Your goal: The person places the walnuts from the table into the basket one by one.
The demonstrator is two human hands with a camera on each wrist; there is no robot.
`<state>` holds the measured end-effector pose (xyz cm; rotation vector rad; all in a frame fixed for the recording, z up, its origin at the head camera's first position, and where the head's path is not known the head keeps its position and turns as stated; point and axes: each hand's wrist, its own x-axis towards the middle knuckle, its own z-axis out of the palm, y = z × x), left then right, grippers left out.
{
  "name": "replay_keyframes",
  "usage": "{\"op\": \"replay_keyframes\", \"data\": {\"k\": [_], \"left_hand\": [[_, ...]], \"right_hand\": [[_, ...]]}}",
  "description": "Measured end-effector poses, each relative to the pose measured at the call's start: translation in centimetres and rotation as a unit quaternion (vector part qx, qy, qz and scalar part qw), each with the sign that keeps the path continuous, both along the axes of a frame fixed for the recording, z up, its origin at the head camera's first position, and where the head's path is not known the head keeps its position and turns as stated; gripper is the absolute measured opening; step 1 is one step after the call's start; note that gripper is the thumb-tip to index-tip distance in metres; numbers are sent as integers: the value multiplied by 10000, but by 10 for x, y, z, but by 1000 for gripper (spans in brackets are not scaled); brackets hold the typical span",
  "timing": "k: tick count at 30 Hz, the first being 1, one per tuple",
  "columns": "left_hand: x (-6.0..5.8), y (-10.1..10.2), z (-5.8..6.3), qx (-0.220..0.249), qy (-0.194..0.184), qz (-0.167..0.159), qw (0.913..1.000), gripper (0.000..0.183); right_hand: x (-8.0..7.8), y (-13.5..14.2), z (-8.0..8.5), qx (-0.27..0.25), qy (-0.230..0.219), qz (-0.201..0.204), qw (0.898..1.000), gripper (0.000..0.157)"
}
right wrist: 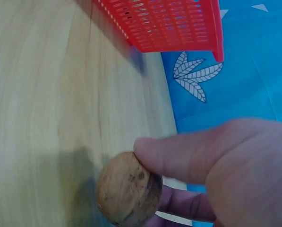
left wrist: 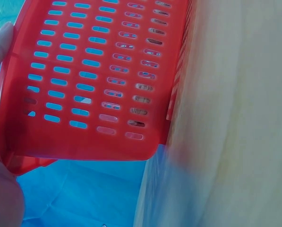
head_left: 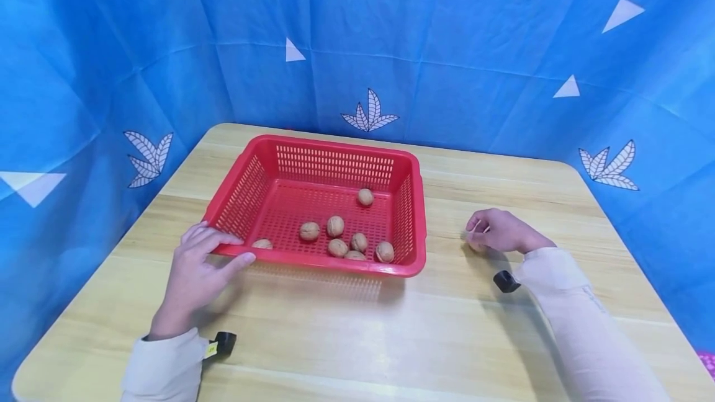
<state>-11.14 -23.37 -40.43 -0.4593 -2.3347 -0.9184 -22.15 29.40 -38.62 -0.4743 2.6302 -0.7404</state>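
A red plastic basket [head_left: 335, 262] with slotted walls stands on the wooden table. Several walnuts [head_left: 336, 226] lie in it, mostly toward its near right part, with one [head_left: 262, 244] half hidden behind the near rim at the left. My left hand [head_left: 195, 272] grips the rim at the near left corner, thumb on the near side and fingers over the left edge. To the right of the basket, my right hand [head_left: 505, 231] pinches a walnut [right wrist: 129, 189] between thumb and fingers, just over or on the tabletop; contact with the table is unclear.
The pale wooden table [head_left: 346, 340] has rounded corners. A blue cloth [head_left: 357, 30] with white triangles and leaf prints hangs behind it and along both sides. A small black device [head_left: 505, 281] sits at each wrist.
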Motion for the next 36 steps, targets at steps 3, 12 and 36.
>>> {"op": "replay_keyframes", "data": {"k": [3,12,36], "left_hand": [[0,0,0,18,-15,-9,10000,33],[-1,1,-1,-15,80,3,10000,32],[-2,0,-2,20,244,-67,9997,30]], "right_hand": [[-2,-2,3,-77,133,69,9999,15],[-8,-9,18,-126,524,-110,9985,18],[-27,-57,57,-392,1347,-342,9895,17]]}}
